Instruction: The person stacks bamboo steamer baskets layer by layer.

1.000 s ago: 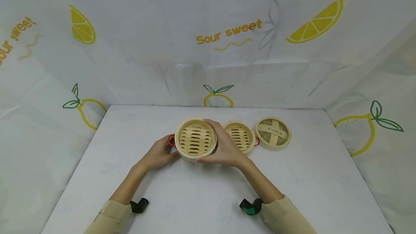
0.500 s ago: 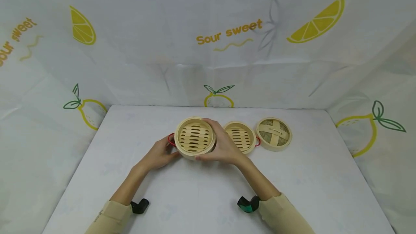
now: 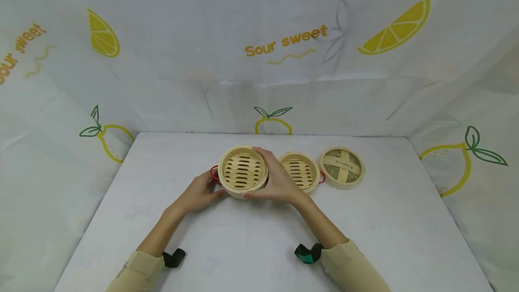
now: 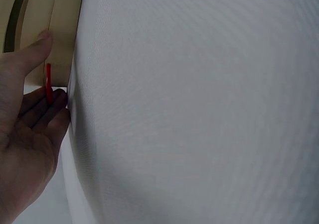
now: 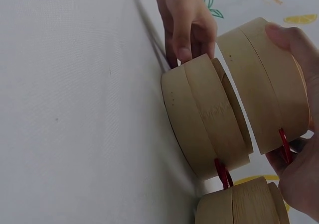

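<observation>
My right hand (image 3: 277,181) grips a round bamboo steamer basket (image 3: 243,171) with a slatted floor, thumb at its near side and fingers around its far side. In the right wrist view, this raised basket (image 5: 264,84) tilts just above a second bamboo steamer basket (image 5: 204,114), with a narrow gap between them. The lower basket stands on the table and is mostly hidden in the head view. My left hand (image 3: 202,192) holds it from the left; in the left wrist view, the thumb lies along its wall and the fingers curl beside a red handle (image 4: 49,82).
To the right, another slatted steamer basket (image 3: 300,171) with a red handle (image 3: 322,177) sits on the white table (image 3: 243,247). Beside it lies a woven bamboo lid (image 3: 342,168). A lemon-printed sheet (image 3: 194,57) hangs behind the table.
The raised basket has shifted very slightly left with my right hand and forearm. My left hand stays in nearly the same place.
</observation>
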`<state>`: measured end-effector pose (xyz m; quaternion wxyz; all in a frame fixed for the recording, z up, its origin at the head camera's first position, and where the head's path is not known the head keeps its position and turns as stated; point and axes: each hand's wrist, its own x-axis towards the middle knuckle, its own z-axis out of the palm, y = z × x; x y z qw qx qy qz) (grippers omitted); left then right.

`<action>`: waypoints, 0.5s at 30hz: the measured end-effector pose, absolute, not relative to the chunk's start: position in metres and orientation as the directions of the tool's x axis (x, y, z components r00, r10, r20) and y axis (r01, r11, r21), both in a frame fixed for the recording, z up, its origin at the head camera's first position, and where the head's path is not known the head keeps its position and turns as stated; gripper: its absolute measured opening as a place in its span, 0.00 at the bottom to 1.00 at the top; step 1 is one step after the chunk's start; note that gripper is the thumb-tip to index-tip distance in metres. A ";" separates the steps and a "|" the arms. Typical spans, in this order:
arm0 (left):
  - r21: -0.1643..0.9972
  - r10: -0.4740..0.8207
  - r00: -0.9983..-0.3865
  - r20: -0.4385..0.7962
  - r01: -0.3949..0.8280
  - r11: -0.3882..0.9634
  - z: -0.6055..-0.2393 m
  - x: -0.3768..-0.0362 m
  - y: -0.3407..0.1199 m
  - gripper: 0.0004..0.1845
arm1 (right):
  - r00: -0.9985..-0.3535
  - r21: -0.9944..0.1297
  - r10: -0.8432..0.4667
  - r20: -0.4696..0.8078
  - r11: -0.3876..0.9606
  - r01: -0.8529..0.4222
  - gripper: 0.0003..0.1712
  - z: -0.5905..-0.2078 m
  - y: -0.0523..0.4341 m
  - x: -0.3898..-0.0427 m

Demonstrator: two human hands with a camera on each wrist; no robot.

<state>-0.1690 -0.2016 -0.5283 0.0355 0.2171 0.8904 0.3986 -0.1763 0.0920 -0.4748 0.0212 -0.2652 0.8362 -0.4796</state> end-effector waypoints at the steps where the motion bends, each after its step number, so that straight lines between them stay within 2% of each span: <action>1: 0.725 0.415 -0.903 0.112 0.359 0.587 -0.528 -0.169 -0.202 0.36 | -0.860 -0.814 -0.463 0.215 0.401 -0.420 0.73 -0.475 0.092 -0.177; 15: 0.738 0.420 -0.900 0.117 0.362 0.569 -0.528 -0.169 -0.202 0.35 | -0.857 -0.828 -0.479 0.192 0.390 -0.403 0.73 -0.476 0.089 -0.180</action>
